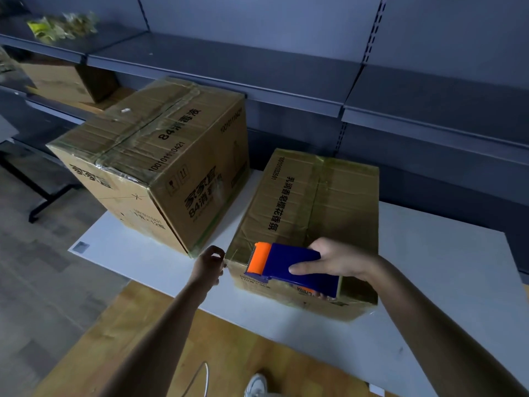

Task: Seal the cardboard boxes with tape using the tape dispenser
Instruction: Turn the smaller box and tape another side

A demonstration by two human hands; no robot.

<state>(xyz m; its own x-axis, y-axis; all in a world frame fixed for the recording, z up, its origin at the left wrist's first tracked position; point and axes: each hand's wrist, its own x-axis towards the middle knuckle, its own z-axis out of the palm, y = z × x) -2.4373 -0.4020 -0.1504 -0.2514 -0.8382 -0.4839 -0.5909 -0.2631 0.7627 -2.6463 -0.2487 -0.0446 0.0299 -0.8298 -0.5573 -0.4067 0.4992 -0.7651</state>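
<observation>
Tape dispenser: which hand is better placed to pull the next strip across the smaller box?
Right. The right hand grips the tape dispenser on the smaller box's near edge; the left hand, fingers curled, sits at the box's corner without the tool.

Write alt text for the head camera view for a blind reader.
The right hand grips a blue and orange tape dispenser against the near end of the smaller cardboard box, with the left hand at that box's near left corner. A larger taped cardboard box stands to its left on the white table.
</observation>
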